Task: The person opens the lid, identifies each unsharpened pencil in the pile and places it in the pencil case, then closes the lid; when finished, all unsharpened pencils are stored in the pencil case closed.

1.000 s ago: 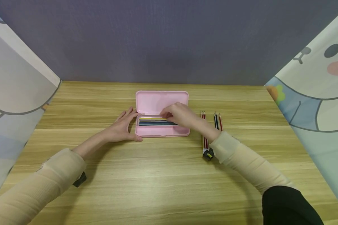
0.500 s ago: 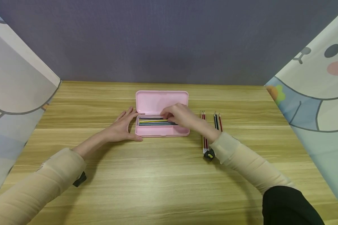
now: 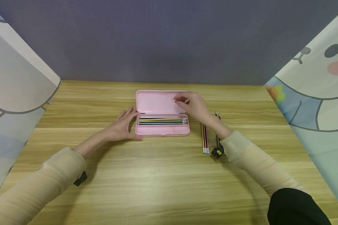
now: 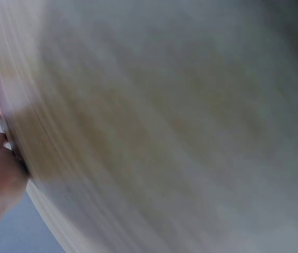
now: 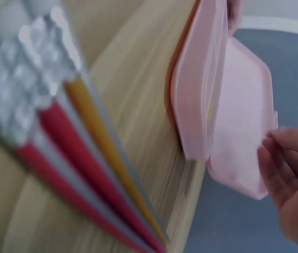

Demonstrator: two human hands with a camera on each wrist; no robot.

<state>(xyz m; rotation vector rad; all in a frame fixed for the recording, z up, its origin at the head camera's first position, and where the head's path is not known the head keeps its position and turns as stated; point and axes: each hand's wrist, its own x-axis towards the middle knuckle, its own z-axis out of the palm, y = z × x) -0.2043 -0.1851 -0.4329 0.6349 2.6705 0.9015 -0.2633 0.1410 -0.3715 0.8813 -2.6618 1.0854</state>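
Observation:
A pink pencil case [image 3: 160,130] lies with its lid [image 3: 157,102] folded back on the table. Several pencils [image 3: 160,121], one of them yellow, fill its long rear compartment; the two front compartments hold nothing visible. At the case's left end my left hand [image 3: 119,127] rests with fingers spread, its thumb by the front corner and a finger by the back one. Over the right end of the lid is my right hand [image 3: 195,106], fingers loosely bent. In the right wrist view its fingertips [image 5: 267,150] are by the lid's edge with nothing visible between them; whether they touch is unclear.
Right of the case, red and yellow pencils [image 3: 205,140] lie side by side on the wooden table [image 3: 146,181]. Farther right, dark and red pencils [image 3: 219,116] are partly covered by the right forearm and its black wrist camera [image 3: 217,152]. A grey panel [image 3: 163,43] stands behind.
My right hand has let go of the yellow pencil, which lies in the rear compartment, and has moved up and right to the lid. The left hand stays where it was.

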